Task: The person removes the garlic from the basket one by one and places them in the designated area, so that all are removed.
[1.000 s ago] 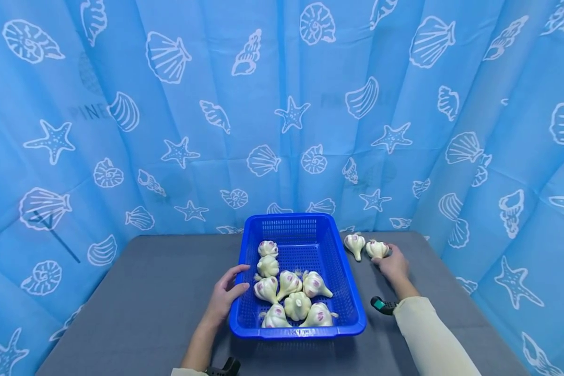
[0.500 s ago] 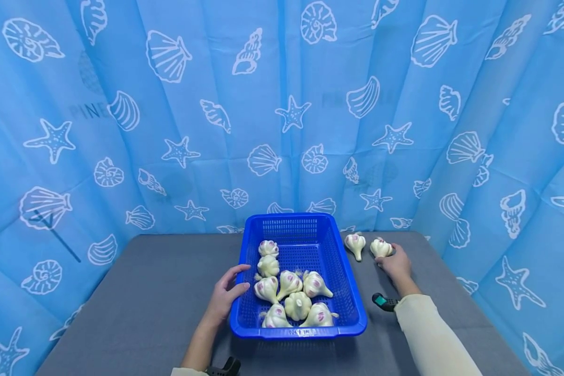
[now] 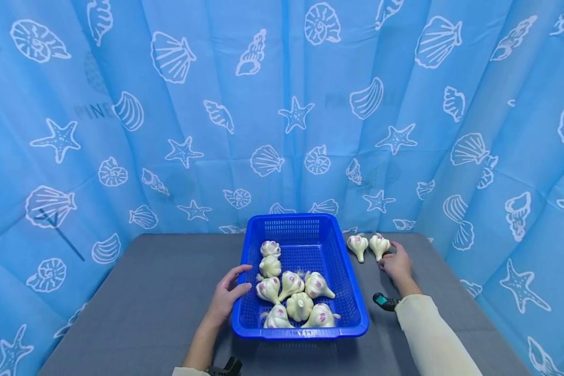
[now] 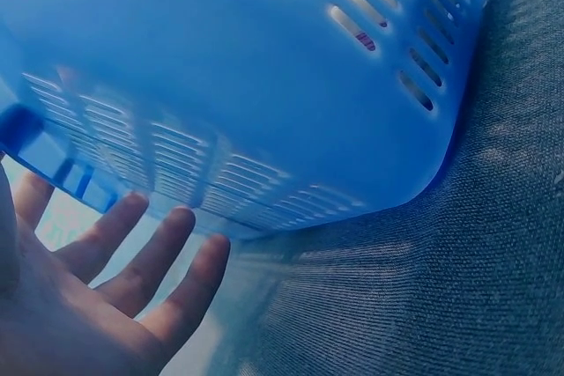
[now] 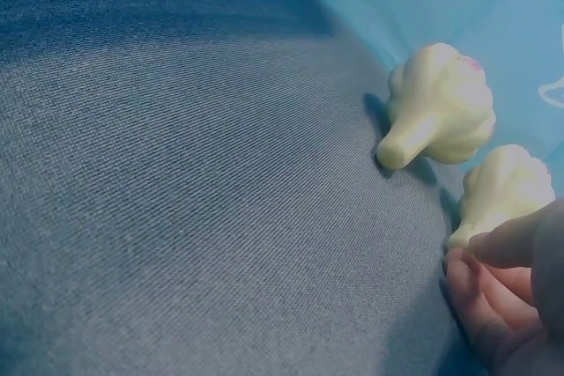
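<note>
A garlic bulb (image 3: 379, 243) lies at the far right of the table, its stem pointing back toward the person. The right hand (image 3: 398, 265) pinches that stem between thumb and fingertips, as the right wrist view shows up close. Just to its left lies another garlic bulb (image 5: 443, 105), stem also toward the person. In the middle stands a blue plastic basket (image 3: 258, 332) with several garlic bulbs (image 3: 299, 306) in its near and left parts. The left hand (image 3: 226, 295) rests at the basket's left rim; its fingers (image 4: 152, 257) reach out loosely along the wall.
A grey cloth covers the table (image 3: 178, 303). Behind and on both sides hangs a blue curtain (image 3: 282, 130) printed with white shells and starfish, close to the table's far edge. Each wrist wears a dark band (image 3: 385, 302).
The right hand has turned the right-hand garlic bulb so its stem points toward the person, and its fingers have slid down to the stem. The left hand and basket stay put.
</note>
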Motion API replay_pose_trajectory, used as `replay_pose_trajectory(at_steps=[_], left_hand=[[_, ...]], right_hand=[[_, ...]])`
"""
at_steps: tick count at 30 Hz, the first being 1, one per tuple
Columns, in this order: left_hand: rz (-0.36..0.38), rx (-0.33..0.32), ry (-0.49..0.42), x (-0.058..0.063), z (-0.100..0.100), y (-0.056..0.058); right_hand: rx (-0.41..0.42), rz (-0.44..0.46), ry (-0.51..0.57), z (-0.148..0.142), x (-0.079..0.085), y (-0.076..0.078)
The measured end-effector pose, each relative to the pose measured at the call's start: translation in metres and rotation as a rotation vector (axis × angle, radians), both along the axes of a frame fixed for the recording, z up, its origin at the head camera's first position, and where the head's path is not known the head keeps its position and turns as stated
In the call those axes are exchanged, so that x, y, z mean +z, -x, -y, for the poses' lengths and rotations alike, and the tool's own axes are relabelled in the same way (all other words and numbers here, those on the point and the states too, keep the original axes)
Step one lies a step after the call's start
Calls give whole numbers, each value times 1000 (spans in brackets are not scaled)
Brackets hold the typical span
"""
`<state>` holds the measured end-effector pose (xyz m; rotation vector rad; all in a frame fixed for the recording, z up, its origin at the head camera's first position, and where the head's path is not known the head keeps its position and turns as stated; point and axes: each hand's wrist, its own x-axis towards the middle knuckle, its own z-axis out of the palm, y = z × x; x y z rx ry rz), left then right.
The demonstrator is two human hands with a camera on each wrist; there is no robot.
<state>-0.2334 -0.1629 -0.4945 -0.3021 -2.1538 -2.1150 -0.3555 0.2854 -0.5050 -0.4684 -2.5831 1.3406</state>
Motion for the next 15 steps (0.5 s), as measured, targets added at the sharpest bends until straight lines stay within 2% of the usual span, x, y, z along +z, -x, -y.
replay_pose_trajectory(at_steps=[8, 15], left_hand=[[-9, 5, 1, -1, 0, 0], [9, 4, 18, 1, -1, -1]], right_hand=[[37, -14, -46, 2, 3, -2], [50, -38, -5, 6, 2, -6]])
